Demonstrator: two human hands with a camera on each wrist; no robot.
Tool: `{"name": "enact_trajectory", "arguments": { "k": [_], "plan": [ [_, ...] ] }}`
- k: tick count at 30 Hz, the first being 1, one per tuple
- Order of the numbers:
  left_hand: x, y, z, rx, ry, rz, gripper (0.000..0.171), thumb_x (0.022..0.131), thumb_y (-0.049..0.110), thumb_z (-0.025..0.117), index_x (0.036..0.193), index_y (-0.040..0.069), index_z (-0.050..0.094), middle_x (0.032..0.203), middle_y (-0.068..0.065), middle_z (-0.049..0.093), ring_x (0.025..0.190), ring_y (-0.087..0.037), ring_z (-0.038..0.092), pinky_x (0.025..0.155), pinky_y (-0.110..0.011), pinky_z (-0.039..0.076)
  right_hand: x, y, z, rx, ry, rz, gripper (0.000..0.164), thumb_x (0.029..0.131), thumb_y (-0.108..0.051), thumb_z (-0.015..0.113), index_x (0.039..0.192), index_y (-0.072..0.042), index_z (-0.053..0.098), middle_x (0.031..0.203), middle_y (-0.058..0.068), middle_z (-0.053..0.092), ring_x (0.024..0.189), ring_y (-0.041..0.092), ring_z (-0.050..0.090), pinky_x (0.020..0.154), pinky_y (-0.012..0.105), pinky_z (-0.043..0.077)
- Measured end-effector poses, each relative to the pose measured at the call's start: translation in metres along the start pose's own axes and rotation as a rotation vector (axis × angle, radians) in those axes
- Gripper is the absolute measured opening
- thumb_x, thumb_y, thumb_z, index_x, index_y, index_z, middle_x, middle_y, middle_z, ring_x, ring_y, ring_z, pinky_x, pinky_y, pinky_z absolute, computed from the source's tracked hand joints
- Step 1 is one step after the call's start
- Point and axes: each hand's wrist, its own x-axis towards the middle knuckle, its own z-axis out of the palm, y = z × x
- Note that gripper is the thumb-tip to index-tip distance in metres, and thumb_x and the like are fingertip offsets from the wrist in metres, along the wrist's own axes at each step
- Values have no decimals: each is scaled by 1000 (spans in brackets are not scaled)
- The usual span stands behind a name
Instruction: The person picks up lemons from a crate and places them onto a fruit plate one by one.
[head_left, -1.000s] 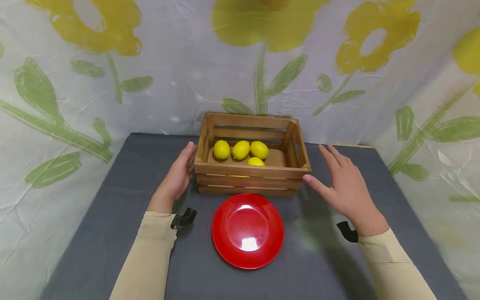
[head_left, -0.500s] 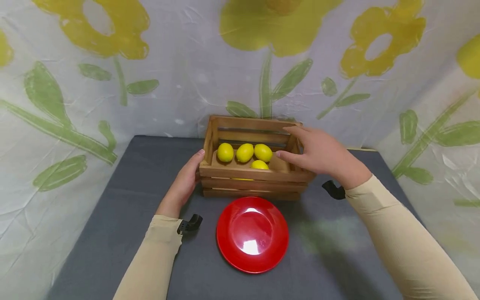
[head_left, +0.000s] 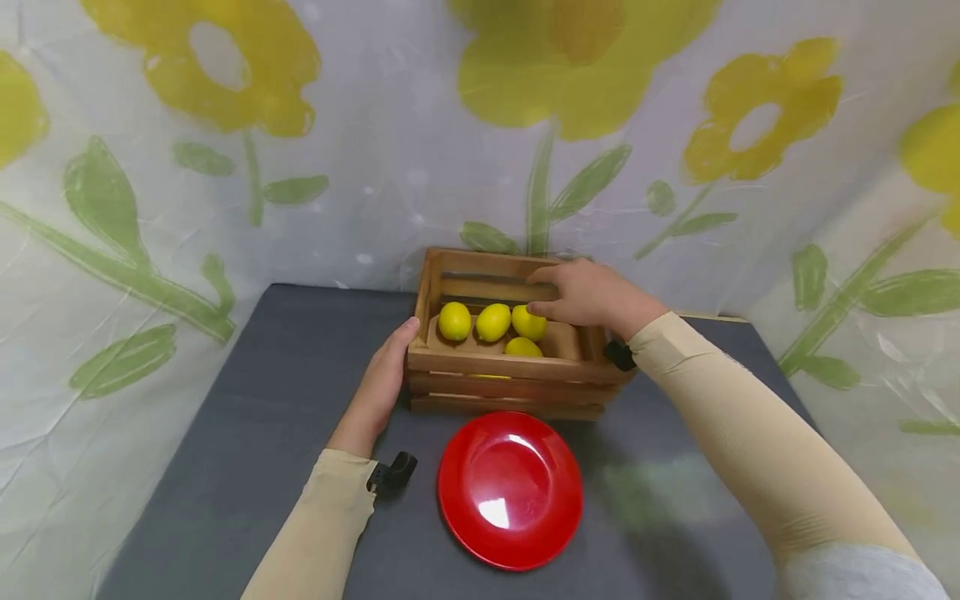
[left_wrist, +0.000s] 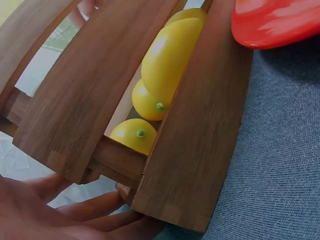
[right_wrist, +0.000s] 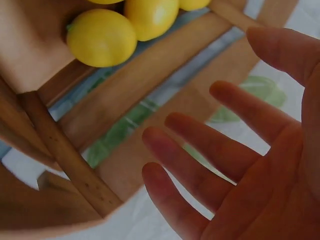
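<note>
A slatted wooden crate [head_left: 517, 383] stands at the back of the table with several yellow lemons [head_left: 493, 322] inside. My left hand [head_left: 377, 387] rests against the crate's left end, a fingertip at its front corner. In the left wrist view, fairly straight fingers [left_wrist: 95, 206] lie along that end, partly hidden behind the slats. My right hand [head_left: 588, 293] reaches over the crate from the right, its fingertips above the rear right lemon [head_left: 528, 323]. The right wrist view shows that hand's fingers [right_wrist: 192, 172] spread and slightly bent, holding nothing, with lemons [right_wrist: 101, 37] beyond them.
A round red plate [head_left: 510, 492] lies in front of the crate on the dark grey tabletop [head_left: 202, 467]. Behind stands a pale curtain [head_left: 375, 167] printed with yellow flowers, close to the crate's back.
My right hand has moved left from beside the crate to over the lemons. My left hand has come up to the crate's left end. The head view has shifted slightly.
</note>
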Motion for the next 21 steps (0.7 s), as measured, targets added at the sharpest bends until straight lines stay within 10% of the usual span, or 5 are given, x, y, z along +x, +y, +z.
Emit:
{"name": "enact_trajectory", "arguments": {
  "k": [21],
  "plan": [
    [-8, 8, 20, -15, 0, 95, 81, 108, 64, 42, 169, 12, 37, 177, -8, 33, 165, -28, 28, 137, -55, 18, 32, 22, 15, -29, -247, 38, 61, 105, -34, 69, 161, -18, 53, 165, 13, 53, 147, 35, 55, 118, 55, 49]
  ]
}}
